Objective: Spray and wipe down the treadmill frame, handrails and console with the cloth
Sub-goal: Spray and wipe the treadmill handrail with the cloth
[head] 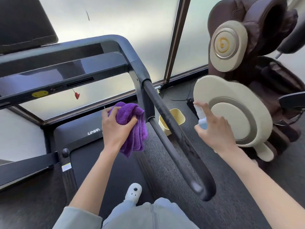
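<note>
This looks like a home exercise corner or a small private gym room. A treadmill [92, 134] marked UMAY stands on dark carpet [173, 154], facing tall frosted window panels [115, 19] in brown frames. Just to its right sits a brown and cream massage chair [244, 83]. A small yellow bin [176, 119] and a cable [178, 98] lie on the carpet by the window's lower edge. The person stands on the belt in a white slipper [133, 193], not a sports shoe.
</note>
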